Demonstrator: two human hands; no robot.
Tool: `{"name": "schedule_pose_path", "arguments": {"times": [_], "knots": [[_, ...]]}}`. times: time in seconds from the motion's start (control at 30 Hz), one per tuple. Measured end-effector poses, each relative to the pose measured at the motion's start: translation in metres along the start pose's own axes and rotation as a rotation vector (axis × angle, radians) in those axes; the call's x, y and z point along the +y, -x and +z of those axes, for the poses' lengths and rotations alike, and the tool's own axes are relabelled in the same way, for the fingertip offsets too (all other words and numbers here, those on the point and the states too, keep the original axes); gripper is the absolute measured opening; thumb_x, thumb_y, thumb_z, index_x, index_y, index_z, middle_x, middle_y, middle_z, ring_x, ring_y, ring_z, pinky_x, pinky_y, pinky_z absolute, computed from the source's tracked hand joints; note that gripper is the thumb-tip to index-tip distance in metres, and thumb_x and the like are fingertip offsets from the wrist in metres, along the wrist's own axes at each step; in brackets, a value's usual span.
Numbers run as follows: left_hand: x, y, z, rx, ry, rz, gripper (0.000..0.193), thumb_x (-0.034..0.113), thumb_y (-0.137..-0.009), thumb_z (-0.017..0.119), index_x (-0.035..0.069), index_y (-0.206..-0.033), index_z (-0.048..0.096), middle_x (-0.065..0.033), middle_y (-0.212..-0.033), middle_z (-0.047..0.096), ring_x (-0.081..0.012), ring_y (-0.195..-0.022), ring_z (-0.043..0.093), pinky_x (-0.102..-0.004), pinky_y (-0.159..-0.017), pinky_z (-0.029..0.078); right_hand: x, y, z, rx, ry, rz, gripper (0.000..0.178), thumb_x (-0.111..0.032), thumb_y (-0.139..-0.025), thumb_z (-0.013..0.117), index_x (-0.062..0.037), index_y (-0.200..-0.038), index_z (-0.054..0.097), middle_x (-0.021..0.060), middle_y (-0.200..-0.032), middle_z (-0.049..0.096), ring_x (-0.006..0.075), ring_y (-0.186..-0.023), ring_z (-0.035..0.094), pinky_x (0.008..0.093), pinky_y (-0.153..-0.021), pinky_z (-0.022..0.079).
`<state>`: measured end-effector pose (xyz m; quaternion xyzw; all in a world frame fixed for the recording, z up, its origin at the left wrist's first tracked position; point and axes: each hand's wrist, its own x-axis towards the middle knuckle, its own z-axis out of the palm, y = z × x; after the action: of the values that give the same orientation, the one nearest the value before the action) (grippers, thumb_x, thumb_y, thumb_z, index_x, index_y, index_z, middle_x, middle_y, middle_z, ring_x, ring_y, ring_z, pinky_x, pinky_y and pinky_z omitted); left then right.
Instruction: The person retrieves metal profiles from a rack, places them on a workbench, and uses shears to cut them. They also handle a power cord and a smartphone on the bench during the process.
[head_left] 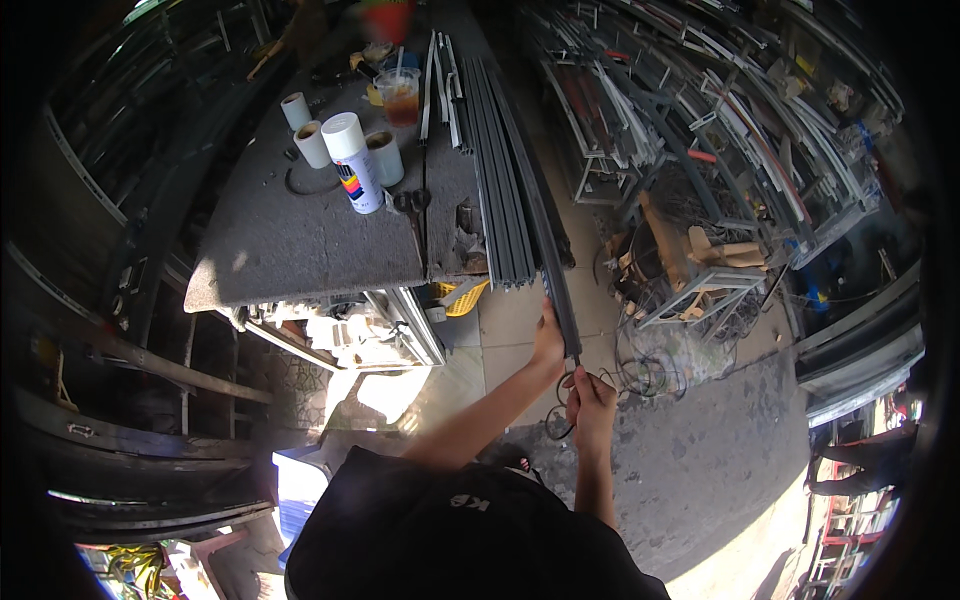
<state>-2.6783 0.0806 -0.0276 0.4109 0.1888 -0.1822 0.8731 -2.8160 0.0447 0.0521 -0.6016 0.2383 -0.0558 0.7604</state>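
Observation:
My left hand (547,342) is closed round the near end of a long dark grey metal profile (558,300), which stretches away along the right edge of the workbench. Just below that end, my right hand (592,400) pinches a thin black strip (550,430). The strip meets the profile's end and hangs in loops around my right hand. Its exact make cannot be told at this size. Beside the held profile, several similar grey profiles (505,200) lie side by side on the bench, their near ends jutting past its edge.
The workbench (260,240) carries a white-capped spray can (352,165), several rolls, scissors (412,205) and a plastic cup with a brown drink (401,100). A yellow basket (462,298) sits below. Racks of metal lengths (720,120) and a scrap-laden metal frame (700,285) stand right.

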Motion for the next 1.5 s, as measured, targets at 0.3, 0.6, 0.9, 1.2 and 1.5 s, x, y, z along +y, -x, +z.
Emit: {"name": "schedule_pose_path", "arguments": {"times": [0.3,0.6,0.9,1.2,1.5], "knots": [[-0.003,-0.011,-0.004,-0.044,0.005,-0.004,0.067,0.072,-0.094,0.03,0.009,-0.08,0.05,-0.0055,-0.058,0.047,-0.0202,-0.043,0.048,-0.0362,-0.041,0.042,-0.002,-0.01,0.007,-0.007,-0.014,-0.021,0.034,-0.026,-0.1,0.055,0.0006,-0.08,0.062,-0.0061,-0.05,0.036,0.0034,-0.039,0.027,0.0243,-0.038,0.018],[0.01,0.005,-0.013,-0.149,0.005,-0.095,0.069,0.068,-0.097,0.027,0.004,-0.101,0.053,-0.0089,-0.069,0.056,-0.0211,-0.055,0.056,-0.0337,-0.05,0.047,-0.001,-0.011,0.005,-0.056,0.041,-0.039,0.032,-0.024,-0.101,0.054,0.0002,-0.082,0.063,-0.0037,-0.054,0.041,0.0042,-0.044,0.033,0.0235,-0.041,0.022],[0.18,0.03,-0.106,0.302,-1.34,0.746,0.041,0.039,-0.096,0.054,0.003,-0.089,0.07,-0.0163,-0.073,0.069,-0.0321,-0.068,0.069,-0.041,-0.069,0.052,-0.004,-0.018,0.002,0.061,0.295,-0.244,0.039,-0.036,-0.102,0.049,0.0006,-0.096,0.062,0.004,-0.083,0.063,0.0131,-0.078,0.055,0.0294,-0.076,0.044],[0.265,-0.064,-0.1,0.569,-2.031,0.403,0.034,0.031,-0.085,0.065,0.006,-0.108,0.07,-0.0131,-0.113,0.069,-0.0306,-0.106,0.066,-0.0403,-0.087,0.055,-0.015,-0.008,-0.032,0.197,0.439,-0.362,0.032,-0.028,-0.101,0.052,0.0025,-0.105,0.06,0.0117,-0.095,0.065,0.0193,-0.085,0.058,0.0327,-0.079,0.046],[0.233,0.181,-0.079,-0.162,-1.541,0.559,0.014,0.015,-0.092,0.063,0.001,-0.093,0.064,-0.0134,-0.064,0.061,-0.0252,-0.053,0.06,-0.0346,-0.054,0.044,-0.068,0.054,-0.045,0.221,0.824,-0.989,0.029,-0.004,-0.081,0.07,-0.0029,-0.109,0.06,0.012,-0.109,0.061,0.029,-0.099,0.058,0.0354,-0.083,0.048]]}}
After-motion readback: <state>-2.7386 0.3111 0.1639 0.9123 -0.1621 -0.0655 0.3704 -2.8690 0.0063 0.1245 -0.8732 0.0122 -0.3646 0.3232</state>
